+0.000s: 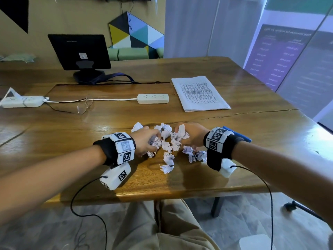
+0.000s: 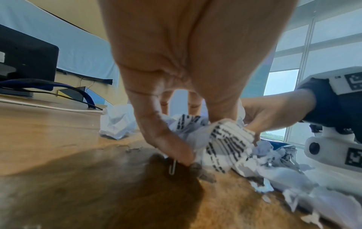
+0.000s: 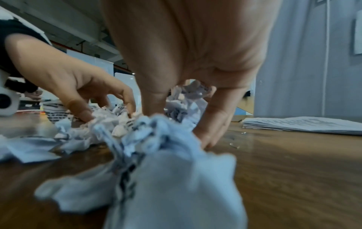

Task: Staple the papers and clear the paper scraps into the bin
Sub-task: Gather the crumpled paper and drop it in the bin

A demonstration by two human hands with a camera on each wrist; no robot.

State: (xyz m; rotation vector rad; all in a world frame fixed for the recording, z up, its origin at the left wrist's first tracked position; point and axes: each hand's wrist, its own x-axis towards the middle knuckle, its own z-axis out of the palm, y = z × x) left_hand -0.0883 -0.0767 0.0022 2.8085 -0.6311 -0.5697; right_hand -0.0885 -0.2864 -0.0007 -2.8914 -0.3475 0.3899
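Observation:
Several crumpled printed paper scraps (image 1: 168, 150) lie in a heap near the table's front edge. My left hand (image 1: 155, 139) comes in from the left, its thumb and fingers curled round a printed scrap (image 2: 225, 139). My right hand (image 1: 182, 139) reaches in from the right and grips scraps, one scrap (image 1: 182, 131) poking up by its thumb. In the right wrist view its fingers (image 3: 211, 131) press down behind a blurred scrap (image 3: 156, 170). The stack of printed papers (image 1: 200, 92) lies flat at the back right. A blue stapler (image 1: 237, 135) shows partly behind my right wrist.
A monitor (image 1: 79, 51), two power strips (image 1: 153, 98) with cables and a pair of glasses (image 1: 84, 105) sit further back on the wooden table (image 1: 72, 141). A bent metal clip (image 2: 172, 168) lies under my left thumb. A white object (image 1: 255, 242) sits on the floor, lower right.

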